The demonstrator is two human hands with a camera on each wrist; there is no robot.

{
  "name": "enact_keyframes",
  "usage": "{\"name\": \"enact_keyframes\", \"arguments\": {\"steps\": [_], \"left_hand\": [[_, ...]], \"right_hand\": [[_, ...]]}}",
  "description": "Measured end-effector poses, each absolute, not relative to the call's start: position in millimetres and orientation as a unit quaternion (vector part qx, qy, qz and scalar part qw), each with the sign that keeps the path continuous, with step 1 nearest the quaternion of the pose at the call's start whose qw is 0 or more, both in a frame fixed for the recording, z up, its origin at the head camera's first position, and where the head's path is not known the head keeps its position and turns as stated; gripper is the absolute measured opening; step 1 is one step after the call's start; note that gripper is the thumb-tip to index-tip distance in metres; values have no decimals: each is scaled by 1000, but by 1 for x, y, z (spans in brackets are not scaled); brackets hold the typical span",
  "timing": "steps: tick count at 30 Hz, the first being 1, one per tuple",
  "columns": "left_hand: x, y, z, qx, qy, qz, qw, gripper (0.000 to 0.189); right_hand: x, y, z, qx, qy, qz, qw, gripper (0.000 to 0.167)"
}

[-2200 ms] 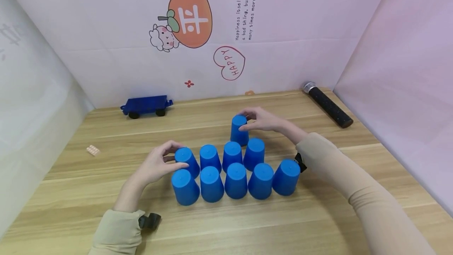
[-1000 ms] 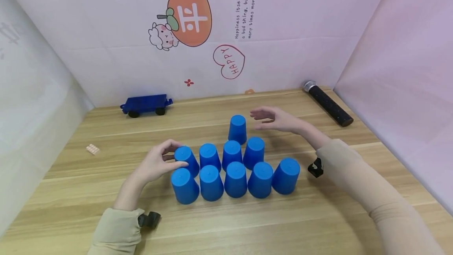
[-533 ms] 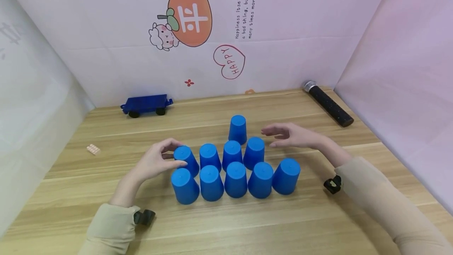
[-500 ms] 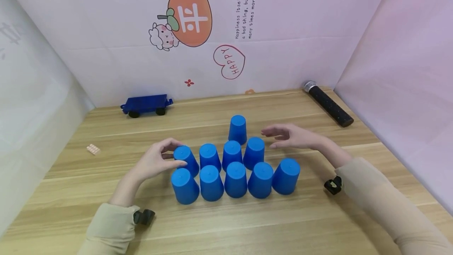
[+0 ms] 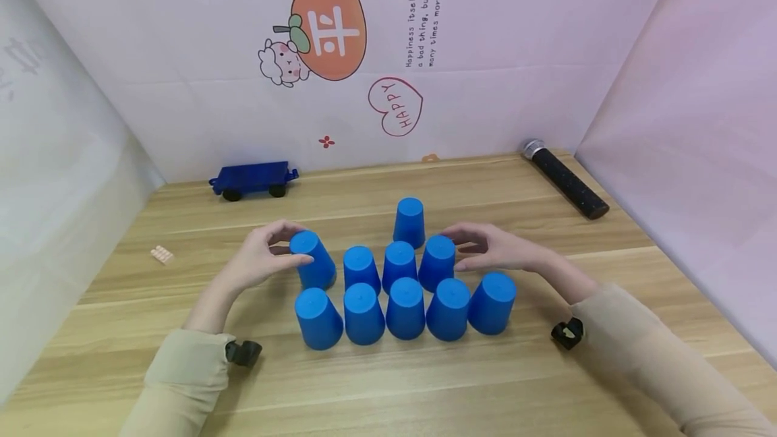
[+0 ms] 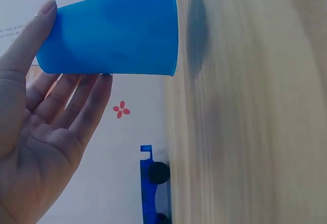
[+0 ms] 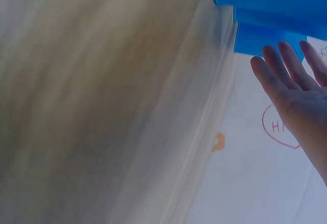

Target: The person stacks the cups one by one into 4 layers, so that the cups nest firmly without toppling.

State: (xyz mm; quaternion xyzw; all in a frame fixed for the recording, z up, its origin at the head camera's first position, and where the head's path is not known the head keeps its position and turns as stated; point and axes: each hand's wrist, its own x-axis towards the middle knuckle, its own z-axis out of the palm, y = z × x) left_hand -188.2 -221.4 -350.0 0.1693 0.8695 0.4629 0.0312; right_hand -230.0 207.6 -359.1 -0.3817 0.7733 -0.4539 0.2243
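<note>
My left hand (image 5: 257,258) grips an upside-down blue plastic cup (image 5: 317,265), thumb on one side and fingers on the other. In the left wrist view, this cup (image 6: 112,35) hangs just over the wooden table, its shadow beneath the rim. My right hand (image 5: 494,248) is at the right end of the middle row, fingers behind the end cup (image 5: 438,268) and thumb near its side. The right wrist view shows that hand's fingers (image 7: 294,73) extended close to the blue cups. A lone cup (image 5: 409,222) stands behind the middle row.
Several upside-down blue cups form a front row (image 5: 405,312); two more (image 5: 360,272) stand in the middle row. A dark blue toy wagon (image 5: 253,179) is at the back left, a black microphone (image 5: 567,181) at the back right. A small pale pink piece (image 5: 161,254) lies left.
My right hand has let go of the rear cup, drawn back, and come in at the middle row's right-end cup. My left hand has raised its cup and moved it slightly back and left.
</note>
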Motion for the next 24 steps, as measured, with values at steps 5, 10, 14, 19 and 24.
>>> {"name": "enact_keyframes", "arguments": {"steps": [5, 10, 14, 19, 24], "left_hand": [[-203, -216, -350, 161, 872, 461, 40, 54], [-219, -205, -351, 177, 868, 463, 37, 53], [-233, -196, -352, 182, 866, 464, 29, 53], [-248, -182, -351, 194, 866, 459, 29, 51], [-260, -164, -350, 210, 867, 450, 46, 50]], "right_hand": [[-228, 200, -359, -377, 767, -465, 232, 53], [-227, 195, -358, -364, 774, -465, 230, 51], [-226, 193, -359, -359, 783, -458, 221, 49], [-226, 190, -358, -356, 790, -451, 214, 48], [-227, 189, -357, -356, 792, -451, 206, 47]]}}
